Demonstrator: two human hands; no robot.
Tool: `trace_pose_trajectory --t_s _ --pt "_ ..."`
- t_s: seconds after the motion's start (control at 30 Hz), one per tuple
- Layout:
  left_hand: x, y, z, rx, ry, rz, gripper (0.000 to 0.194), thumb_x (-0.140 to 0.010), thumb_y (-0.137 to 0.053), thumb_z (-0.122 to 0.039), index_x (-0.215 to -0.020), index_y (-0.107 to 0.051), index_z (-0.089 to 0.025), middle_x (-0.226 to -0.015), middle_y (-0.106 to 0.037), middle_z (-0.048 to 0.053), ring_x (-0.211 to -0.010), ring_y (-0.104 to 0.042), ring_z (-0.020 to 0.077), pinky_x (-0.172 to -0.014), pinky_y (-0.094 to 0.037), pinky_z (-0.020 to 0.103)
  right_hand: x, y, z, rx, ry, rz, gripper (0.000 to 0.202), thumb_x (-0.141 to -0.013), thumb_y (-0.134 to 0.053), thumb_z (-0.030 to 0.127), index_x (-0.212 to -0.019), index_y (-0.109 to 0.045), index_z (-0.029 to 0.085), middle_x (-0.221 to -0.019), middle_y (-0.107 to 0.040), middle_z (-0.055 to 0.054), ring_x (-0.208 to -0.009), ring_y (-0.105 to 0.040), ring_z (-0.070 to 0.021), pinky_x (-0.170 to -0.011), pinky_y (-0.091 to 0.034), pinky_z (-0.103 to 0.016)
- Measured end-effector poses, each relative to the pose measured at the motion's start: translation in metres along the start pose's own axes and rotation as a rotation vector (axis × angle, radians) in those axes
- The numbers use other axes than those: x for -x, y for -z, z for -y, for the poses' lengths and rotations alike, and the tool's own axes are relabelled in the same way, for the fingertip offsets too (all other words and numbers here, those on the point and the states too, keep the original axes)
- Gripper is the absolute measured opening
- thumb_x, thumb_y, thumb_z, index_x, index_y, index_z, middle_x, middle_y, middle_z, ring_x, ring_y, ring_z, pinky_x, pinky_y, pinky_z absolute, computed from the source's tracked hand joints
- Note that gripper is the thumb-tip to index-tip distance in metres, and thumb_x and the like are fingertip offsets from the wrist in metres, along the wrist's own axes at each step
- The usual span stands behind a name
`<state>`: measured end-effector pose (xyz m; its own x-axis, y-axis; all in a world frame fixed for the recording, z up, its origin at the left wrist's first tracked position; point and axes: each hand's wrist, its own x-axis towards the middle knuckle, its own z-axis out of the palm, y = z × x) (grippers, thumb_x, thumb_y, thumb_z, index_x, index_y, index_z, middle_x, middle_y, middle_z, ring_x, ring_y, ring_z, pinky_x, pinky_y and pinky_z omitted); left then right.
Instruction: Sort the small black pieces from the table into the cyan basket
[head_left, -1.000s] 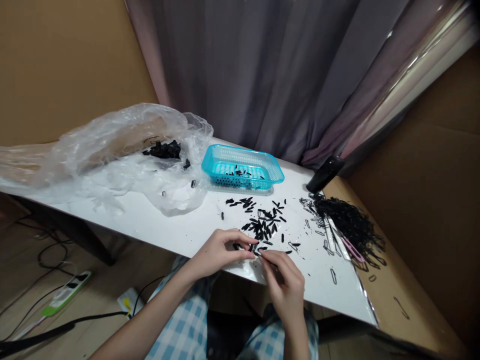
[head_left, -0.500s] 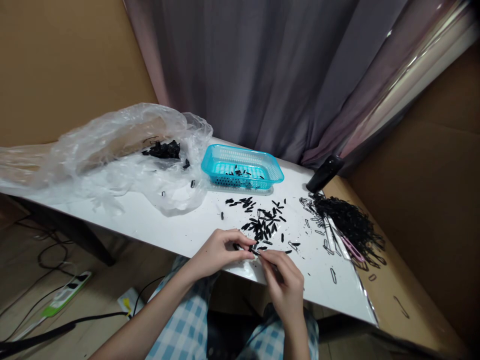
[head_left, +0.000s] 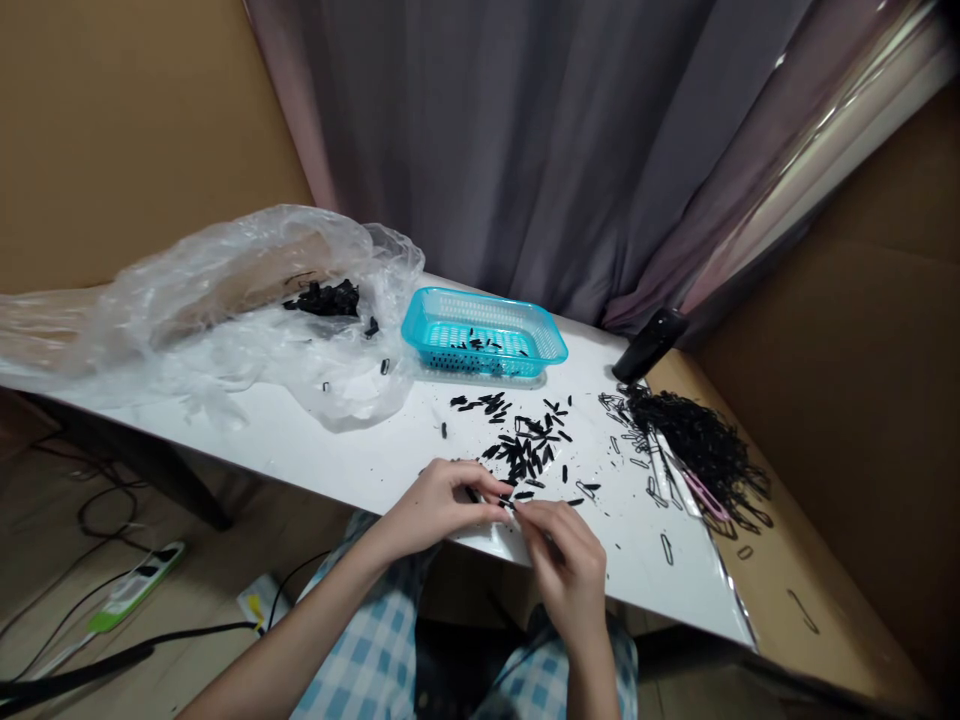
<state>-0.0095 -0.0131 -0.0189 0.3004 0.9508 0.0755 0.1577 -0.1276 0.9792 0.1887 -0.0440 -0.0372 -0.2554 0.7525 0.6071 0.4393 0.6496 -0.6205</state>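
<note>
Head view, left hand [head_left: 442,500] and right hand [head_left: 566,560] pinching tiny, indistinct black piece [head_left: 508,503]

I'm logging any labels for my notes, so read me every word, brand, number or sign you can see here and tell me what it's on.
No readable text anywhere in this view.
Turquoise basket: no label visible.
Clear plastic bag: no print visible.
Black cylinder by the curtain: no marking legible.
Green-and-white power strip on the floor: any marking is too small and blurred to read.
Small black pieces on the white table: unmarked.
</note>
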Motion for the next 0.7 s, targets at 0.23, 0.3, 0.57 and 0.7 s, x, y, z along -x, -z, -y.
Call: trace_pose_trajectory --t_s 0.23,0.3,0.57,0.7 --pt "0.0007 -0.0005 -0.0034 0.028 0.031 -0.019 0.024 -0.072 -0.081 -0.027 -0.094 -0.079 -0.017 -0.082 -0.075 0.004 -0.078 -0.069 0.0186 -0.073 -0.053 0.026 0.0007 -0.0003 0.0029 0.008 -0.060 -0.088 0.020 -0.094 -0.055 0.010 -0.105 -0.065 0.023 -0.094 -0.070 -0.006 -0.088 -0.066 -0.0192 -0.075 -0.053 -0.031" --pt "0.0010 -0.0004 -0.0041 0.032 0.036 -0.019 0.026 -0.072 -0.081 -0.028 -0.095 -0.079 -0.016 -0.082 -0.075 0.004 -0.078 -0.069 0.0190 -0.072 -0.053 0.026 0.0001 -0.0006 0.0037 0.011 -0.078 -0.085 0.020 -0.094 -0.055 0.012 -0.108 -0.064 0.023 -0.096 -0.069 -0.007 -0.090 -0.066 -0.0196 -0.077 -0.053 -0.031" --pt "0.0007 0.0004 -0.0062 -0.022 -0.001 0.028 0.023 -0.071 -0.081 -0.025 -0.093 -0.079 -0.017 -0.084 -0.076 0.004 -0.080 -0.070 0.0197 -0.075 -0.053 0.026 0.0010 0.0011 0.0020 0.009 -0.058 -0.011 0.028 -0.089 -0.052 0.008 -0.109 -0.065 0.024 -0.085 -0.063 -0.003 -0.076 -0.064 -0.0166 -0.064 -0.050 -0.025" --pt "0.0007 -0.0002 -0.0074 -0.057 -0.030 0.041 0.020 -0.071 -0.081 -0.020 -0.091 -0.079 -0.017 -0.084 -0.075 0.004 -0.080 -0.071 0.0193 -0.076 -0.052 0.025 0.0010 0.0001 0.0005 -0.004 -0.053 0.031 0.026 -0.088 -0.054 0.008 -0.105 -0.065 0.024 -0.087 -0.064 -0.003 -0.078 -0.065 -0.0165 -0.067 -0.050 -0.024"
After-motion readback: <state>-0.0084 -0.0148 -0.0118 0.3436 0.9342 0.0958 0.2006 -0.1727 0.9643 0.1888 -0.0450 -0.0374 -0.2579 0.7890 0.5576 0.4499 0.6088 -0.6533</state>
